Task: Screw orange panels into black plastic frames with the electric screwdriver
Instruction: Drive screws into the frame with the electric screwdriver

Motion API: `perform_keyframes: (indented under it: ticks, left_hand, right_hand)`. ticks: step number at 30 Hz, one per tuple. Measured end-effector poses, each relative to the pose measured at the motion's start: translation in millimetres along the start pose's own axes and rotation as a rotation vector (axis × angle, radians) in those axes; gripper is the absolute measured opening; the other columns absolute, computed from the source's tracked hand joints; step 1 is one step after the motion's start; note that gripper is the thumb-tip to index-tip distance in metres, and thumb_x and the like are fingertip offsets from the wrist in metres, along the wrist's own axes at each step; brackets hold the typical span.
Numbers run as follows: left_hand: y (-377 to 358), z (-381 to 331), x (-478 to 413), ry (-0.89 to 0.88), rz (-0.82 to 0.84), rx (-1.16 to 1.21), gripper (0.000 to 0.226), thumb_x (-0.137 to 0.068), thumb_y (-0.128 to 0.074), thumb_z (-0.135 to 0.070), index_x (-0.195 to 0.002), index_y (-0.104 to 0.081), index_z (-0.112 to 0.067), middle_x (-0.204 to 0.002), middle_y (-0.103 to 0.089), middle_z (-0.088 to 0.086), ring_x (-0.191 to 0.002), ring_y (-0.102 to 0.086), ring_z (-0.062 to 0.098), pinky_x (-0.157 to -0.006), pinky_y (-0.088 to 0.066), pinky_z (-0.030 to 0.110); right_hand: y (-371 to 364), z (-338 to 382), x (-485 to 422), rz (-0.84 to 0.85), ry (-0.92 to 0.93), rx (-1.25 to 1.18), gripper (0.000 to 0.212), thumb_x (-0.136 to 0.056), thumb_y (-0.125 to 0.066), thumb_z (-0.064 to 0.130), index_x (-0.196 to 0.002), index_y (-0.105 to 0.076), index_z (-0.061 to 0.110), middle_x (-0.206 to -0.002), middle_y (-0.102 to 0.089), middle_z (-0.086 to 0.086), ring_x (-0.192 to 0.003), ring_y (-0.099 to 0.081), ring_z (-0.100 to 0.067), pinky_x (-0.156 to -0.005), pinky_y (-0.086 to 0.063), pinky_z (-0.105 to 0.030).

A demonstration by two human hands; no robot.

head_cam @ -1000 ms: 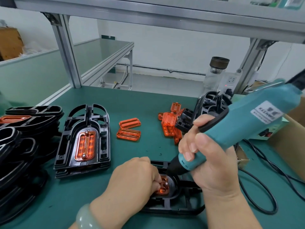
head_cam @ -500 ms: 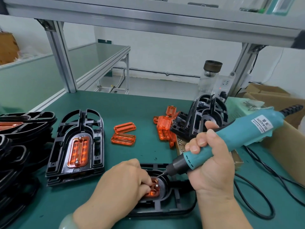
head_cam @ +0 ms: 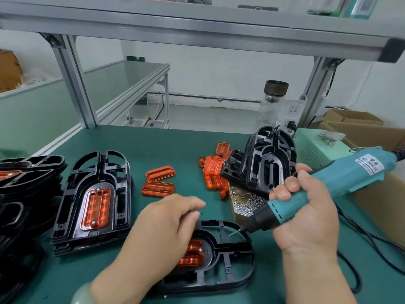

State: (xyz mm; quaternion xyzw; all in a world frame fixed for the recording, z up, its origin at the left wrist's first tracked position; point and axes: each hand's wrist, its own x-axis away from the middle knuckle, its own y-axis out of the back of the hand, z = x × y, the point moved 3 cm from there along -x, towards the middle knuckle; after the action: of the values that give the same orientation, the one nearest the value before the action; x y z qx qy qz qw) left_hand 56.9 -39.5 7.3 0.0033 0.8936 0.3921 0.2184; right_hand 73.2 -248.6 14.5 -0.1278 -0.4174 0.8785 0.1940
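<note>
The right hand (head_cam: 306,218) grips the electric screwdriver (head_cam: 341,181), bit tip just above the black frame (head_cam: 232,266) on the desk (head_cam: 186,154). The left hand (head_cam: 166,233), loosely curled and empty, partly covers the frame's orange panel (head_cam: 194,253).

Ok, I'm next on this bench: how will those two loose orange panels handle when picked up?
The panels look like thin ribbed moulded plastic: probably stiff and light. Their glossy faces may be slippery. Lying flat on the mat, they should slide, not roll, if pushed.
</note>
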Motion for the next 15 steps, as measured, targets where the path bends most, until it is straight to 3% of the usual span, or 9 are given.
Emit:
perform_keyframes:
  ticks: [3, 8, 11, 15]
  left_hand:
    - [-10, -21, -22, -0.112, 0.09, -0.004, 0.025, -0.09, -0.054, -0.024, -0.107, -0.066, -0.037, -0.101, -0.064, -0.027, -0.102, -0.053, -0.008, -0.085, -0.037, 0.003]
    - [-48, -47, -66, -0.282, 0.381, -0.169, 0.033, -0.095, -0.046, -0.016, -0.119, -0.064, -0.03, -0.12, -0.064, -0.009, -0.111, -0.057, 0.012, -0.096, -0.044, 0.027]
    - [-73, -57, -86, -0.354, 0.528, -0.342, 0.047, -0.091, -0.046, -0.002, -0.127, -0.058, -0.03, -0.122, -0.064, -0.002, -0.11, -0.059, 0.019, -0.087, -0.047, 0.028]
    - [-90, -65, -95, -0.362, 0.694, -0.476, 0.057, -0.083, -0.048, 0.008, -0.129, -0.055, -0.026, -0.112, -0.065, 0.006, -0.1, -0.059, 0.027, -0.07, -0.037, 0.027]
  right_hand:
    - [2, 4, -2, -0.003, 0.002, -0.001, 0.018, -0.093, -0.047, 0.009, -0.085, -0.059, 0.019, -0.054, -0.046, 0.008, -0.043, -0.042, -0.007, -0.05, -0.04, -0.018]
    - [3, 5, -4, -0.018, -0.017, -0.012, 0.017, -0.093, -0.047, 0.008, -0.086, -0.059, 0.018, -0.054, -0.045, 0.007, -0.042, -0.042, -0.007, -0.049, -0.04, -0.017]
    - [4, 5, -4, -0.027, -0.022, -0.014, 0.018, -0.094, -0.046, 0.008, -0.086, -0.058, 0.017, -0.053, -0.045, 0.007, -0.041, -0.042, -0.008, -0.047, -0.04, -0.017]
    - [4, 4, -5, -0.025, -0.027, 0.002, 0.019, -0.094, -0.046, 0.007, -0.085, -0.058, 0.017, -0.053, -0.045, 0.006, -0.041, -0.041, -0.008, -0.045, -0.038, -0.017]
